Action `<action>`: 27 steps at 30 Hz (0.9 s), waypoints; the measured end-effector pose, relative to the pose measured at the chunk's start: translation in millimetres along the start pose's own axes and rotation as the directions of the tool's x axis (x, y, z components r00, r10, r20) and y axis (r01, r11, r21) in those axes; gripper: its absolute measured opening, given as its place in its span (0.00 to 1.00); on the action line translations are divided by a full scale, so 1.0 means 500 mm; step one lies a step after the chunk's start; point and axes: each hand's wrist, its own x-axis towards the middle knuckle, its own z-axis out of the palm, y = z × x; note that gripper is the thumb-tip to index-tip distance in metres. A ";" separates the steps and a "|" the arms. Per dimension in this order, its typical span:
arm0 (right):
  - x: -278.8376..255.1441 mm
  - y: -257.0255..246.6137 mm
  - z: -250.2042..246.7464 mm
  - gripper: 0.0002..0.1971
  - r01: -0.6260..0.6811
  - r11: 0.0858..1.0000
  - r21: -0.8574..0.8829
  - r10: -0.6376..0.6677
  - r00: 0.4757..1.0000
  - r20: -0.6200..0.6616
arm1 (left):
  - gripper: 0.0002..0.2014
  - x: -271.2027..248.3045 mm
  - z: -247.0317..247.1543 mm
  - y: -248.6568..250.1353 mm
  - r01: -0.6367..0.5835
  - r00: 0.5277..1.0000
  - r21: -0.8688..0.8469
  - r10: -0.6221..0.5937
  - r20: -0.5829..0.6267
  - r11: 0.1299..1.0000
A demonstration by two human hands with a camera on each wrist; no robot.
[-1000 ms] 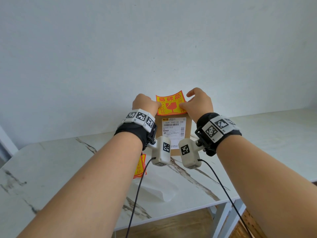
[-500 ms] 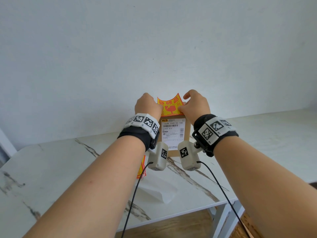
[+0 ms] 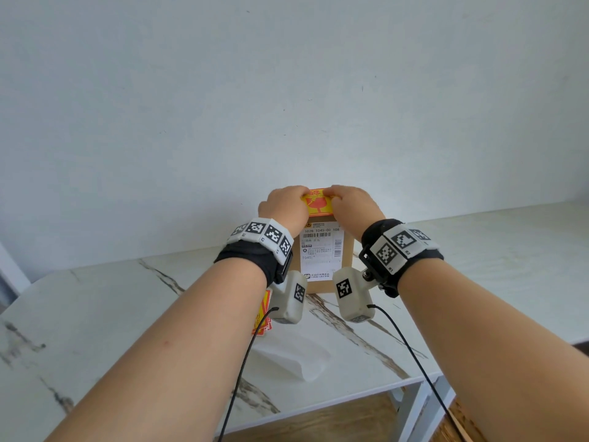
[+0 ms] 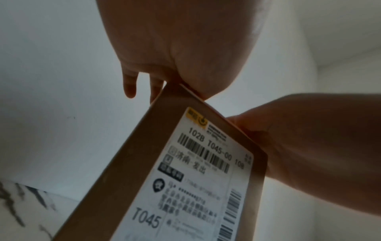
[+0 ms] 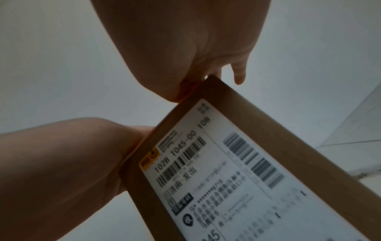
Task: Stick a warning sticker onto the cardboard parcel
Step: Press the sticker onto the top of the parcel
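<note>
A brown cardboard parcel [image 3: 346, 260] stands upright on the marble table [image 3: 95, 314], its white shipping label [image 3: 318, 250] facing me. The yellow and red warning sticker [image 3: 318, 207] lies on the parcel's top. My left hand [image 3: 287, 204] and right hand [image 3: 353, 204] hold the sticker by its left and right sides, thumbs on it, fingers curled over the parcel's far edge. In the left wrist view my left hand [image 4: 175, 40] sits on the parcel's [image 4: 123, 179] top corner. The right wrist view shows my right hand [image 5: 185, 40] on the other top corner of the parcel [image 5: 309, 146].
More red and yellow stickers [image 3: 263, 314] lie on the table under my left wrist. A white sheet of paper [image 3: 296, 358] lies nearer the front edge. A plain wall rises just behind the parcel. A wooden floor [image 3: 318, 422] shows below the table.
Both hands have come down and closer together with the sticker. It was held up in front of the wall above the parcel; now it lies on the parcel's top.
</note>
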 end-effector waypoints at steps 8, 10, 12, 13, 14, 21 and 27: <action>0.007 0.016 0.020 0.24 -0.045 0.993 0.111 0.047 0.999 -0.015 | 0.22 0.000 0.005 -0.019 0.005 0.997 -0.120 0.005 0.083 0.993; 0.006 0.018 0.026 0.23 -0.021 0.994 0.106 0.022 1.000 -0.009 | 0.22 -0.001 0.005 -0.019 -0.019 0.993 -0.104 0.031 0.116 0.994; 0.003 0.022 0.030 0.23 -0.007 0.997 0.080 0.007 1.000 0.001 | 0.24 -0.001 0.006 -0.021 -0.037 0.986 -0.093 0.051 0.161 0.995; 0.003 0.025 0.030 0.23 -0.011 0.998 0.066 0.010 1.000 0.006 | 0.25 -0.002 0.006 -0.022 -0.035 0.982 -0.094 0.052 0.180 0.995; 0.003 0.027 0.030 0.23 -0.020 0.999 0.051 0.019 1.000 0.012 | 0.25 -0.001 0.007 -0.023 -0.034 0.980 -0.089 0.050 0.191 0.995; 0.002 0.021 0.022 0.25 0.013 0.999 0.044 -0.015 0.999 0.040 | 0.25 -0.005 -0.002 -0.021 -0.033 0.976 -0.114 0.057 0.209 0.993; -0.003 0.014 0.019 0.25 0.023 0.997 -0.080 -0.020 0.999 0.039 | 0.25 -0.004 -0.005 -0.033 -0.048 0.973 0.036 0.039 0.229 0.998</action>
